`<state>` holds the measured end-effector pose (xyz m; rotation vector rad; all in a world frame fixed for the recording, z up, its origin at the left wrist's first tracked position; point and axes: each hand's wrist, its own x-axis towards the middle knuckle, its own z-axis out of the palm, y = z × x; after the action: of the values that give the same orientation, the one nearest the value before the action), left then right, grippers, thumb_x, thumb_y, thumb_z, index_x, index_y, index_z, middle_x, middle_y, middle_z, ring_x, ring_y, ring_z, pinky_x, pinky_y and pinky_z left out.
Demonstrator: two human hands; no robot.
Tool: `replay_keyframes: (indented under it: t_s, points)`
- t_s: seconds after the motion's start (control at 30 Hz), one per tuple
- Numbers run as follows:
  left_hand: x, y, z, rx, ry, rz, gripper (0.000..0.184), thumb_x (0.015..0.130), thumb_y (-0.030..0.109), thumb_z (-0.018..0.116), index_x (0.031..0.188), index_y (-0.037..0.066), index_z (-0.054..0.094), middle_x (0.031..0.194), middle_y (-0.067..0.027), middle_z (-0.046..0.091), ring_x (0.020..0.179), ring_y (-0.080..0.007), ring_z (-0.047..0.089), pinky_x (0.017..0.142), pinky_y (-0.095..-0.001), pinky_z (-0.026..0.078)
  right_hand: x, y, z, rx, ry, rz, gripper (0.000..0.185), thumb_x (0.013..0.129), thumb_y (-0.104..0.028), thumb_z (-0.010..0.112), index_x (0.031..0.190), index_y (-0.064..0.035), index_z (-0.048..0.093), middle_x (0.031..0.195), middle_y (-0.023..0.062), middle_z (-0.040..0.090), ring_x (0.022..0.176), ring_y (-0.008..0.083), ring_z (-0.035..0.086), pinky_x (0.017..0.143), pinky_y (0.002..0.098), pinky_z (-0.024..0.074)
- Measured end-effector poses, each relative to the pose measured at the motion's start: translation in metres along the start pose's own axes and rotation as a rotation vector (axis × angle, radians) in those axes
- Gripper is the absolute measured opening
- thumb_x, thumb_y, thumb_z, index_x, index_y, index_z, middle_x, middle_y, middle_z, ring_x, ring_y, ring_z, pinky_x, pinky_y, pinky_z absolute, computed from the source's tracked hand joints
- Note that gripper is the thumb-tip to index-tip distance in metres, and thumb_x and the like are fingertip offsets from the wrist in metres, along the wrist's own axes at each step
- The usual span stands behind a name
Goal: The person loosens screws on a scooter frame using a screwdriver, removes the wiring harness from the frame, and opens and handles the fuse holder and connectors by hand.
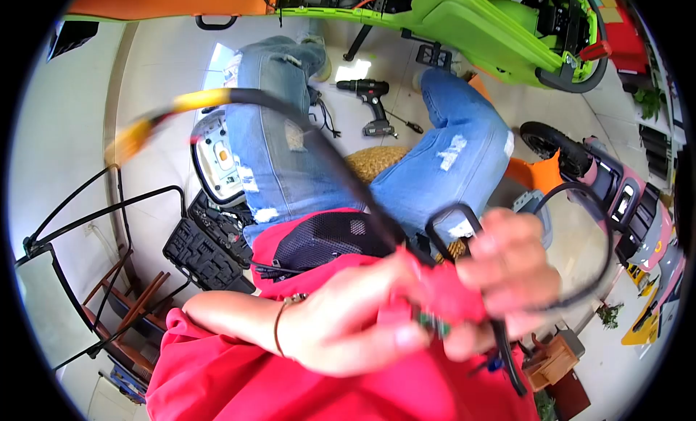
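Note:
Close to the camera, my left hand (362, 316) and my right hand (511, 276) meet around a red part (449, 290), which is blurred. A small green piece (433, 324) shows between the fingers. From the hands a thick black cable (341, 163) arcs up and left to a yellow-wrapped end (203, 98). A thinner black cable (605, 254) loops out to the right of my right hand. A black bent piece (507, 359) hangs below the red part.
A cordless drill (373, 102) and a screwdriver (413, 126) lie on the floor between my legs. The green vehicle body (464, 22) is ahead. An open black tool case (210, 247) sits left, near a black metal frame (80, 229). A pink vehicle (627, 203) stands right.

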<state>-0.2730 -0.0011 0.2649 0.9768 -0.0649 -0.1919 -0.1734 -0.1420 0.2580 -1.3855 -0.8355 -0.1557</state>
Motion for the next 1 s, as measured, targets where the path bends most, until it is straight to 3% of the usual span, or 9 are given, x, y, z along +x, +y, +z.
replay_keyframes:
  t_s: [0.1, 0.23, 0.4, 0.47, 0.53, 0.63, 0.7, 0.8, 1.0]
  points:
    - [0.005, -0.007, -0.01, -0.094, 0.033, -0.216, 0.02, 0.097, 0.017, 0.045, 0.11, 0.002, 0.046, 0.088, -0.0052, 0.055, 0.08, -0.0132, 0.052, 0.072, -0.0282, 0.044, -0.012, 0.006, -0.016, -0.104, -0.135, 0.147, 0.034, 0.069, -0.007, 0.076, 0.092, -0.0071, 0.051, 0.093, 0.0116, 0.066, 0.083, 0.024, 0.057, 0.071, 0.0306, 0.0485]
    - [0.005, -0.01, -0.014, -0.176, 0.014, -0.312, 0.038, 0.101, 0.035, 0.031, 0.105, 0.001, 0.048, 0.086, -0.0046, 0.054, 0.078, -0.0124, 0.051, 0.07, -0.026, 0.042, -0.019, 0.009, -0.018, -0.089, -0.141, 0.2, 0.031, 0.071, -0.001, 0.074, 0.093, -0.0046, 0.052, 0.091, 0.0132, 0.067, 0.085, 0.0249, 0.057, 0.075, 0.0318, 0.0474]
    - [0.0, -0.01, -0.026, -0.033, 0.106, -0.198, 0.05, 0.1, 0.044, 0.026, 0.101, 0.0, 0.05, 0.081, -0.0083, 0.057, 0.065, -0.0124, 0.051, 0.061, -0.0249, 0.043, -0.025, 0.014, -0.017, -0.033, -0.086, 0.317, 0.028, 0.074, 0.004, 0.071, 0.094, -0.0014, 0.053, 0.092, 0.0146, 0.066, 0.089, 0.0254, 0.058, 0.08, 0.0345, 0.0467]
    - [-0.002, -0.009, -0.027, 0.16, 0.279, -0.021, 0.023, 0.094, 0.02, 0.05, 0.104, -0.001, 0.049, 0.087, -0.0088, 0.057, 0.067, -0.0124, 0.053, 0.062, -0.0245, 0.044, -0.028, 0.015, -0.016, -0.023, -0.067, 0.35, 0.028, 0.074, 0.005, 0.071, 0.095, -0.0012, 0.053, 0.092, 0.0147, 0.066, 0.09, 0.0251, 0.058, 0.082, 0.0346, 0.0464]
    - [0.003, -0.006, -0.033, 0.556, 0.318, 0.193, 0.036, 0.078, -0.003, 0.068, 0.109, 0.0, 0.05, 0.095, -0.0105, 0.057, 0.071, -0.0148, 0.056, 0.065, -0.0262, 0.047, -0.029, 0.015, -0.015, -0.021, -0.081, 0.431, 0.027, 0.076, 0.005, 0.07, 0.096, -0.0006, 0.053, 0.094, 0.0153, 0.065, 0.092, 0.0244, 0.057, 0.084, 0.035, 0.0459]
    - [0.016, 0.003, -0.039, 0.856, 0.197, 0.322, 0.037, 0.076, -0.004, 0.07, 0.108, 0.0, 0.052, 0.095, -0.0113, 0.059, 0.075, -0.0172, 0.057, 0.066, -0.027, 0.048, -0.03, 0.014, -0.009, 0.025, -0.076, 0.493, 0.026, 0.077, 0.005, 0.068, 0.096, 0.0001, 0.052, 0.095, 0.0159, 0.064, 0.094, 0.0246, 0.057, 0.086, 0.0356, 0.0458]
    - [0.013, -0.005, -0.041, 0.802, 0.202, 0.279, 0.028, 0.081, -0.003, 0.066, 0.106, -0.002, 0.053, 0.096, -0.0099, 0.06, 0.077, -0.0149, 0.059, 0.066, -0.0258, 0.05, -0.028, 0.009, -0.007, 0.047, -0.101, 0.525, 0.024, 0.078, 0.007, 0.065, 0.097, 0.0005, 0.052, 0.098, 0.0162, 0.062, 0.096, 0.0235, 0.057, 0.087, 0.0349, 0.046]
    - [0.014, -0.006, -0.036, 0.125, 0.374, -0.116, 0.019, 0.092, 0.008, 0.057, 0.107, -0.003, 0.053, 0.095, -0.0063, 0.061, 0.075, -0.0081, 0.059, 0.067, -0.0226, 0.051, -0.024, 0.001, -0.003, 0.145, -0.064, 0.654, 0.023, 0.079, 0.008, 0.062, 0.099, 0.0009, 0.052, 0.099, 0.0165, 0.06, 0.097, 0.0213, 0.057, 0.087, 0.0334, 0.0463]
    - [0.016, -0.012, -0.041, 0.013, 0.381, -0.173, 0.018, 0.092, 0.009, 0.057, 0.106, -0.001, 0.052, 0.09, -0.0058, 0.06, 0.071, -0.0092, 0.058, 0.062, -0.0231, 0.049, -0.023, -0.003, -0.003, 0.108, -0.077, 0.745, 0.023, 0.079, 0.007, 0.063, 0.099, 0.0024, 0.053, 0.096, 0.0146, 0.059, 0.09, 0.0187, 0.059, 0.083, 0.0311, 0.0476]
